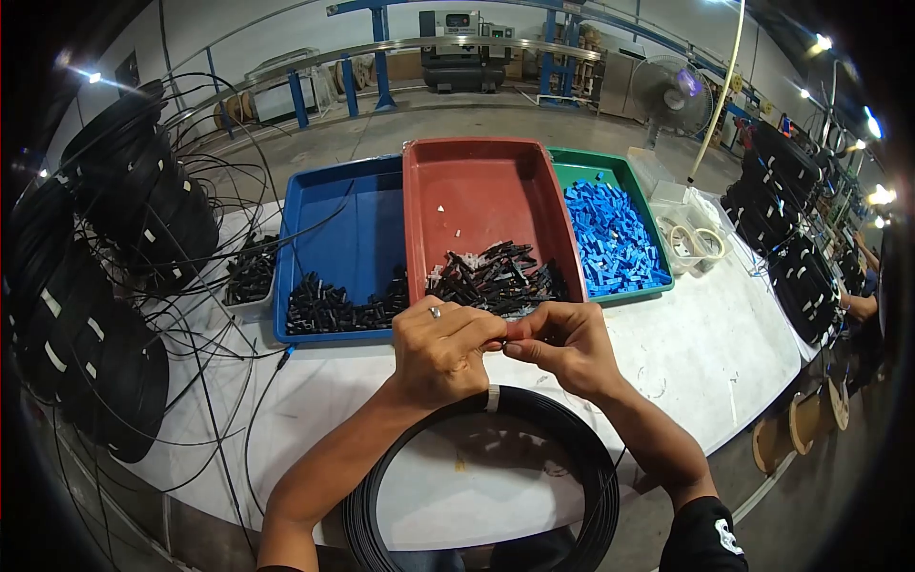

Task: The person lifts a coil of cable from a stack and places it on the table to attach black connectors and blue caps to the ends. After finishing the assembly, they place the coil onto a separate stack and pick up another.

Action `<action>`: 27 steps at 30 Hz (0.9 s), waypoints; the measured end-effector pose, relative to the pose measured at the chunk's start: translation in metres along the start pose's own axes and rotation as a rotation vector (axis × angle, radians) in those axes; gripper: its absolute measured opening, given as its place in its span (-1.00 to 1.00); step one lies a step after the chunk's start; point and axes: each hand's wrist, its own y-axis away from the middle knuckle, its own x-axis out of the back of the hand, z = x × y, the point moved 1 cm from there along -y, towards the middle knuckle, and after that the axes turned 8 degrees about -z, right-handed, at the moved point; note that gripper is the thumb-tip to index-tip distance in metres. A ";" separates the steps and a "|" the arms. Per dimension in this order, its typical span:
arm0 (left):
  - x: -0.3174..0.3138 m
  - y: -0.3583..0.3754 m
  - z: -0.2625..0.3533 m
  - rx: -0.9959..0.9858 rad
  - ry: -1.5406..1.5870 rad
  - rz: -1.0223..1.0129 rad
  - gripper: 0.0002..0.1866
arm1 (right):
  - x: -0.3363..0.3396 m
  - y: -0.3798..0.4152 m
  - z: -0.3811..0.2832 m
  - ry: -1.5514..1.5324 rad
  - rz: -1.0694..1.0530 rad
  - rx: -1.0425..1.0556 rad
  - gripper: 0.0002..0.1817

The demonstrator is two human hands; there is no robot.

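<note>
The left hand (pixel 443 343) and right hand (pixel 569 351) meet, thumbs and forefingers pinching a small dark piece (pixel 499 345) at their fingertips; the fingers hide most of it. At six o'clock, just below them, is a round coil of thin black cable (pixel 599 467) with a pale band (pixel 493 398) at its top. At twelve sits a red rectangular tray (pixel 481 191), slender black parts (pixel 500 276) heaped at its near end. A blue rectangular tray (pixel 348 219) with small black pieces (pixel 329 307) lies toward ten; a green rectangular tray (pixel 640 202) of bright blue pieces (pixel 610 234), between one and two. The white tabletop (pixel 691 357) bears all three trays. Bundled black cable coils (pixel 176 224) stand between nine and ten.
</note>
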 end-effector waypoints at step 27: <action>0.002 -0.001 -0.003 -0.023 0.009 -0.005 -0.74 | 0.001 0.001 -0.027 -0.142 -0.092 -0.360 -0.82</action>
